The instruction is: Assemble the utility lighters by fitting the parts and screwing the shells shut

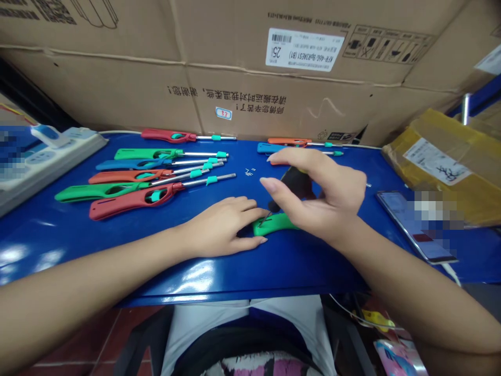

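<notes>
A green stick lighter (276, 223) lies flat on the blue table, its handle end toward my left hand and its other end hidden behind my right hand. Thumb and forefinger of my left hand (223, 225) close around that handle end and steady it against the tabletop. My right hand (327, 196) grips a screwdriver (295, 183) with a dark handle, held at a slant. The thin shaft points down to the lighter's upper face, near a slot; whether it sits in a screw is too small to tell. Small white slivers (249, 172) lie beyond my hands.
Several stick lighters, including a red one (135, 201), lie at the left. An orange lighter (287, 141) and a blue one (270, 148) lie behind my right hand. A power strip (50, 162), cardboard box (219, 68), phone (410, 224) and yellow-taped parcel (442, 156) surround the work area.
</notes>
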A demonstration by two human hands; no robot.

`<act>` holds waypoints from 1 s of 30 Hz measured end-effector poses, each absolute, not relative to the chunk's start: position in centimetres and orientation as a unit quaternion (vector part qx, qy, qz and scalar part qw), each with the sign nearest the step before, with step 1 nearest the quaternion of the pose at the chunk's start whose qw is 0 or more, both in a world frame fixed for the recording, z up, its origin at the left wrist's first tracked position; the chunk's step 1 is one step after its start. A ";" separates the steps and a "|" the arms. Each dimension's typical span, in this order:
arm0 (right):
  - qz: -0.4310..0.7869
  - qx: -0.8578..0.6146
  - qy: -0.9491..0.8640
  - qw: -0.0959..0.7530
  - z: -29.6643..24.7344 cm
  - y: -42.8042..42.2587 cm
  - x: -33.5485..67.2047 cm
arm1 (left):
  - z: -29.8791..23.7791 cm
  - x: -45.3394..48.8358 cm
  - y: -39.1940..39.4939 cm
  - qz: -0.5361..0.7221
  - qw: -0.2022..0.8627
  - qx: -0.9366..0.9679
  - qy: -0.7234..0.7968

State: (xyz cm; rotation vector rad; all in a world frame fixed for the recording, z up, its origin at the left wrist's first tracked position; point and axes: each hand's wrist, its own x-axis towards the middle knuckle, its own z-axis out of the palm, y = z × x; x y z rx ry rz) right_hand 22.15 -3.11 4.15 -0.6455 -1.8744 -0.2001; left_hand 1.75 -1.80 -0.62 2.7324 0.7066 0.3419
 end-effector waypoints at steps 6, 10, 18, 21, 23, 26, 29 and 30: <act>-0.006 -0.260 -0.810 0.525 4.3 -3.2 22.3 | -0.6 1.7 -1.8 0.123 0.145 0.950 0.247; -0.078 -0.252 -0.800 0.538 4.4 -3.1 22.2 | -0.6 1.7 -1.8 0.126 0.155 0.948 0.246; 0.031 -0.261 -0.822 0.506 4.3 -3.4 22.3 | -0.7 1.7 -1.7 0.126 0.148 0.950 0.243; -0.042 -0.253 -0.814 0.521 4.3 -3.2 22.3 | -0.8 1.6 -1.7 0.134 0.148 0.950 0.240; -0.048 -0.251 -0.814 0.522 4.2 -3.2 22.3 | -0.8 1.6 -1.8 0.130 0.144 0.951 0.241; 0.008 -0.265 -0.822 0.504 4.1 -3.5 22.3 | -0.8 1.6 -1.8 0.117 0.142 0.952 0.244; -0.013 -0.274 -0.825 0.494 4.2 -3.7 22.2 | -0.7 1.6 -1.8 0.121 0.140 0.953 0.241; -0.039 -0.267 -0.824 0.499 4.3 -3.7 22.2 | -0.7 1.6 -1.8 0.123 0.138 0.953 0.240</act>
